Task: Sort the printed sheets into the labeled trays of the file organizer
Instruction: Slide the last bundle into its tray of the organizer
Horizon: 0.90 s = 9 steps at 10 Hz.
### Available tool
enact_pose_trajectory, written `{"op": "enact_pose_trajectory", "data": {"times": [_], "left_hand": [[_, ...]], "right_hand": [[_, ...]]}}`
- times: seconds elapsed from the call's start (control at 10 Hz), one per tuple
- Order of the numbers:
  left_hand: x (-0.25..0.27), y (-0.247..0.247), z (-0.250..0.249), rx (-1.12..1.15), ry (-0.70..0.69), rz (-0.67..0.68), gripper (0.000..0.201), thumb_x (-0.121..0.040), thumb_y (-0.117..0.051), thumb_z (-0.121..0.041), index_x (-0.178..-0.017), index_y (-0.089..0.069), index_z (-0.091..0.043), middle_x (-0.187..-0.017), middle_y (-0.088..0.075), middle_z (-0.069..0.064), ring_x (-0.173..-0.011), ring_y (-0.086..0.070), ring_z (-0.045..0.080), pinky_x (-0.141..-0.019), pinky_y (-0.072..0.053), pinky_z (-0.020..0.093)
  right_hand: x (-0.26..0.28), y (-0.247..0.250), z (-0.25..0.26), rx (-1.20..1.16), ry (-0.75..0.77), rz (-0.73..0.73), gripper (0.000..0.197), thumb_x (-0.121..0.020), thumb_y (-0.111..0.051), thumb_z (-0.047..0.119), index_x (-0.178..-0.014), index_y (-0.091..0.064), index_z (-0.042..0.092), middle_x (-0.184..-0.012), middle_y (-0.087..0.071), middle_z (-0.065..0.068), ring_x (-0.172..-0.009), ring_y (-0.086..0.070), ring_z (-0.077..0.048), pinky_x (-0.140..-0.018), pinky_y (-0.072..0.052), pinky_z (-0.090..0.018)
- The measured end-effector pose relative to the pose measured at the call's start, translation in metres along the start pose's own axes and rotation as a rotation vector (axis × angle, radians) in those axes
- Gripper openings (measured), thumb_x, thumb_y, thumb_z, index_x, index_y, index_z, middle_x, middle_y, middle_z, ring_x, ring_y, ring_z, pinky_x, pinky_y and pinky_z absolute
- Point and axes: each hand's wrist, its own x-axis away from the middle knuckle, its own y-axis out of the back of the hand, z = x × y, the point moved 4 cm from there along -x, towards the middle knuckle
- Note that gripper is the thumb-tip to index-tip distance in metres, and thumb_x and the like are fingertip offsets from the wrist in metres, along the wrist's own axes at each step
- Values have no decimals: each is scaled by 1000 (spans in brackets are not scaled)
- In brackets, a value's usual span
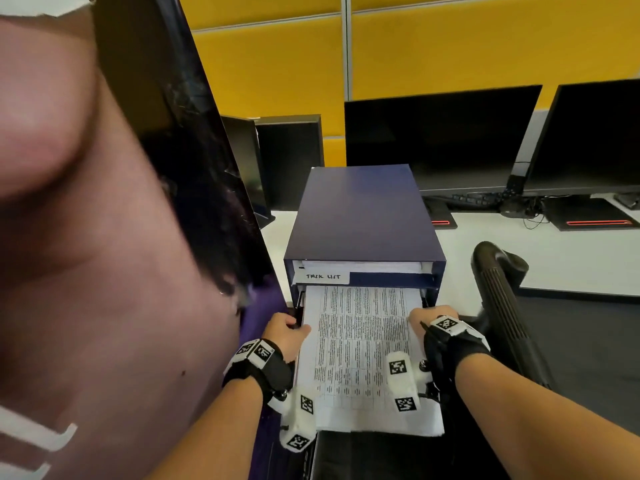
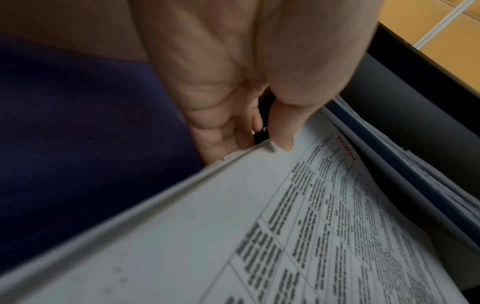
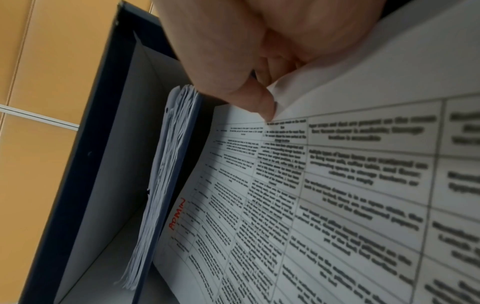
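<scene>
A dark blue file organizer [image 1: 363,216] stands on the white desk, its upper tray labelled "TASK LIST" [image 1: 322,276] and filled with paper. A stack of printed sheets [image 1: 360,351] with a table of text and a red "ADMIN" mark [image 3: 177,214] lies half inside the slot below. My left hand [image 1: 284,332] pinches the stack's left edge [image 2: 233,158], thumb on top. My right hand [image 1: 429,318] pinches the right edge, thumb [image 3: 259,102] pressing the top sheet's margin. The upper tray's paper pile [image 3: 166,185] shows just above the sheets.
Dark monitors [image 1: 440,143] and cables line the desk behind the organizer. A black office chair armrest [image 1: 502,299] stands close on the right. A dark purple panel [image 1: 194,168] and a blurred part of a person fill the left side.
</scene>
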Motion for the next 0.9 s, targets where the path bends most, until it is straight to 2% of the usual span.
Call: {"op": "enact_pose_trajectory", "data": {"times": [0.1, 0.2, 0.3, 0.4, 0.5, 0.6, 0.7, 0.8, 0.9], "left_hand": [[17, 1, 5, 74, 84, 156, 10, -90, -58, -10, -85, -50, -12, -83, -61, 15, -64, -57, 23, -64, -53, 35], [22, 2, 14, 9, 63, 248, 15, -92, -48, 0, -81, -56, -5, -82, -60, 16, -69, -60, 25, -66, -55, 37], [16, 7, 15, -53, -29, 159, 21, -86, -50, 5, -72, -64, -1, -77, -61, 14, -73, -58, 23, -74, -55, 46], [16, 13, 7, -98, -103, 61, 22, -83, -51, 5, -73, -66, -6, -70, -54, 7, -67, -48, 18, -60, -42, 28], [13, 15, -1, -52, -113, 15, 22, -82, -52, 6, -72, -66, -9, -72, -53, 7, -69, -47, 18, -64, -39, 28], [10, 11, -12, -11, -120, -13, 21, -83, -54, 8, -75, -71, 0, -75, -60, 9, -71, -52, 19, -68, -43, 28], [6, 8, -19, 53, -118, -58, 26, -84, -54, 8, -63, -61, -8, -76, -55, 9, -72, -49, 20, -67, -41, 29], [6, 6, -25, 116, -121, -92, 15, -88, -54, 3, -81, -65, -3, -81, -56, 10, -77, -50, 21, -71, -41, 29], [10, 4, -24, 108, -72, 0, 14, -91, -55, -13, -84, -67, -9, -89, -61, 13, -83, -57, 25, -84, -52, 37]], "right_hand": [[-5, -1, -1, -13, 0, -9, 43, -86, -60, 9, -126, -52, -4, -105, -54, -14, -87, -43, -21, -74, -38, -28], [-1, 0, -1, 13, -7, 10, 44, -85, -61, 10, -125, -53, -3, -99, -50, -11, -86, -45, -22, -74, -39, -28], [-1, 0, -3, 27, -7, 30, 39, -82, -63, 15, -118, -60, 2, -98, -61, -10, -84, -54, -24, -71, -41, -31], [9, 0, 0, 71, 5, 45, 45, -81, -62, 21, -124, -56, 9, -111, -64, -13, -94, -59, -30, -77, -45, -34], [18, -4, 3, 31, 50, 75, 60, -83, -62, 17, -138, -40, 4, -131, -52, -20, -114, -53, -35, -92, -43, -38], [26, -4, -2, 88, 2, 105, 62, -78, -63, 23, -134, -44, 3, -116, -57, -19, -104, -57, -36, -93, -48, -40], [27, -6, -10, 210, -11, 166, 49, -81, -61, 19, -126, -53, 0, -125, -56, -19, -115, -55, -34, -80, -47, -33], [31, -5, -14, 347, 9, 161, 48, -82, -60, 13, -127, -51, 0, -128, -54, -18, -118, -54, -33, -62, -46, -26], [26, -6, -9, 434, 62, 121, 42, -82, -62, 28, -120, -57, 11, -118, -62, -13, -105, -61, -32, -73, -54, -30]]}}
